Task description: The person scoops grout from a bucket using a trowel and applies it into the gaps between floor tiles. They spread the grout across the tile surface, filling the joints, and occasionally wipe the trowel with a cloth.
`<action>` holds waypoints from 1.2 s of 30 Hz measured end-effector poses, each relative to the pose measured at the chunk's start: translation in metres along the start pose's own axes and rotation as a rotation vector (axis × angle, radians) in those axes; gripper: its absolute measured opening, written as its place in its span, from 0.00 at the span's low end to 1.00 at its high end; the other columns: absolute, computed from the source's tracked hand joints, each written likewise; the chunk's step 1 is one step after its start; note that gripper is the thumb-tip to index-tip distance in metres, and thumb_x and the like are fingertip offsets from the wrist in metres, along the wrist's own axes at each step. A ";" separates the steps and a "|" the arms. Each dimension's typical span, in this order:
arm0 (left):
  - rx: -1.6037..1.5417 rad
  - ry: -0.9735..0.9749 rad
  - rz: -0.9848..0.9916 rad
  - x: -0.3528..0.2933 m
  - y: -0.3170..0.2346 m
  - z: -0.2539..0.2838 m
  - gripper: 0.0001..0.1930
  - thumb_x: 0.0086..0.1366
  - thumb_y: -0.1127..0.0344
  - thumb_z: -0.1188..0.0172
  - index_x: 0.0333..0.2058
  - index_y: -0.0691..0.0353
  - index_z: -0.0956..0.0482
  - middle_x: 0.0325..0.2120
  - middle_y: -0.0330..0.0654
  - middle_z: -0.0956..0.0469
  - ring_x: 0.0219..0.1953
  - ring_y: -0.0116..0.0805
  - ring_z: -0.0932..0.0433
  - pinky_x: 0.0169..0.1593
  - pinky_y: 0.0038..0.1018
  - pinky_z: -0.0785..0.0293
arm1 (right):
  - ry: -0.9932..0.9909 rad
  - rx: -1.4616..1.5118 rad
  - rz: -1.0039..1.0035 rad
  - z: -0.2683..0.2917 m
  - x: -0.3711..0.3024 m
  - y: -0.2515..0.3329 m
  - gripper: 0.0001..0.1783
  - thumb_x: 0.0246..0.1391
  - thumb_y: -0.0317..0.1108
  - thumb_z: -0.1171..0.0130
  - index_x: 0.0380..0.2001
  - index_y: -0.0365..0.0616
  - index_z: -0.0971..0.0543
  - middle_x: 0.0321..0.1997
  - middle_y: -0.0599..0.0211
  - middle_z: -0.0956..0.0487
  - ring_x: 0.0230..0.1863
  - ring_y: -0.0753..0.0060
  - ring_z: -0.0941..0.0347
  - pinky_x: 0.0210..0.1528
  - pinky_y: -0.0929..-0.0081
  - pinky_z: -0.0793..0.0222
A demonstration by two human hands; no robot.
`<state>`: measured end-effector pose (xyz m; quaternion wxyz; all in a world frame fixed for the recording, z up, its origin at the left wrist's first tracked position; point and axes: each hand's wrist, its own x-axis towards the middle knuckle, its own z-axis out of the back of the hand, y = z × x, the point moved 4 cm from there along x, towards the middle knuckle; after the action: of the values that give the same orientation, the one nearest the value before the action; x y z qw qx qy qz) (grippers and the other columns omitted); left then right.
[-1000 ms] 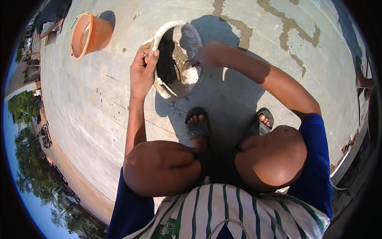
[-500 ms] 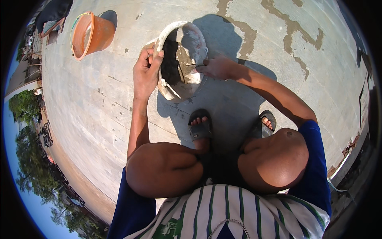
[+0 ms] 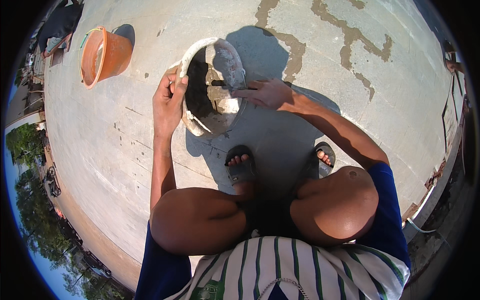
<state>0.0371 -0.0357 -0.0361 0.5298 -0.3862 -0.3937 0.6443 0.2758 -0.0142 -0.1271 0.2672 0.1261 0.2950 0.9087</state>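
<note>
A pale bucket (image 3: 191, 52), crusted with dried cement, tilts toward me on the concrete floor, with its mouth facing me. Dark shadow and wet grey-brown residue (image 3: 218, 65) show inside it. My left hand (image 3: 169, 100) is closed around the left side of its rim, thumb on the inner edge. At the right side of the rim is my right hand (image 3: 267, 94), fingers stretched out over the edge into the mouth. Nothing is plainly visible in that hand, though its underside is hidden.
An orange bucket (image 3: 116, 57) with a thin handle lies tipped at the far left. Wet streaks (image 3: 350, 37) mark the concrete floor (image 3: 125, 165). My sandalled feet (image 3: 241, 165) are close below the pale bucket. Another person (image 3: 60, 25) is at the upper left edge.
The whole view has shifted slightly, so the scene sits further left and lower. My right hand has reached further over the rim, its fingers more extended. The left hand keeps its grip.
</note>
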 end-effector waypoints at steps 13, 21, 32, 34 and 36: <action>-0.019 -0.041 0.016 -0.005 -0.003 0.003 0.08 0.69 0.61 0.48 0.35 0.60 0.29 0.20 0.23 0.46 0.22 0.14 0.52 0.25 0.16 0.59 | -0.868 0.315 -1.194 0.050 -0.308 -0.015 0.27 0.53 0.27 0.44 0.57 0.46 0.34 0.43 0.52 0.29 0.37 0.51 0.26 0.38 0.61 0.27; -0.017 -0.040 0.056 -0.007 0.005 0.009 0.09 0.69 0.61 0.48 0.33 0.59 0.31 0.20 0.24 0.47 0.22 0.14 0.53 0.24 0.17 0.60 | -0.605 -0.389 -1.401 0.048 -0.337 -0.038 0.24 0.54 0.28 0.51 0.56 0.57 0.33 0.46 0.55 0.28 0.42 0.51 0.26 0.40 0.56 0.27; -0.008 -0.048 0.010 -0.006 0.008 0.007 0.10 0.69 0.60 0.49 0.35 0.60 0.30 0.21 0.25 0.44 0.23 0.15 0.51 0.25 0.17 0.57 | -0.577 -0.443 -1.473 0.043 -0.333 -0.049 0.29 0.52 0.27 0.52 0.59 0.59 0.34 0.46 0.51 0.33 0.45 0.49 0.30 0.43 0.55 0.29; 0.015 -0.047 -0.016 -0.005 0.009 0.009 0.09 0.69 0.60 0.49 0.35 0.60 0.30 0.21 0.25 0.44 0.23 0.14 0.50 0.26 0.16 0.57 | -0.521 -0.423 -1.462 0.043 -0.333 -0.052 0.29 0.52 0.27 0.52 0.59 0.59 0.34 0.46 0.50 0.32 0.40 0.48 0.28 0.40 0.56 0.27; -0.002 -0.043 0.000 -0.005 0.010 0.010 0.09 0.69 0.60 0.50 0.35 0.60 0.30 0.22 0.25 0.44 0.24 0.14 0.50 0.26 0.16 0.56 | -0.461 -0.388 -1.465 0.042 -0.332 -0.056 0.30 0.52 0.26 0.52 0.60 0.58 0.35 0.44 0.48 0.31 0.36 0.46 0.26 0.37 0.56 0.26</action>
<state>0.0244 -0.0425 -0.0410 0.5208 -0.3730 -0.4054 0.6521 0.5896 -0.1417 -0.1513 0.8690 0.0361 0.0763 0.4875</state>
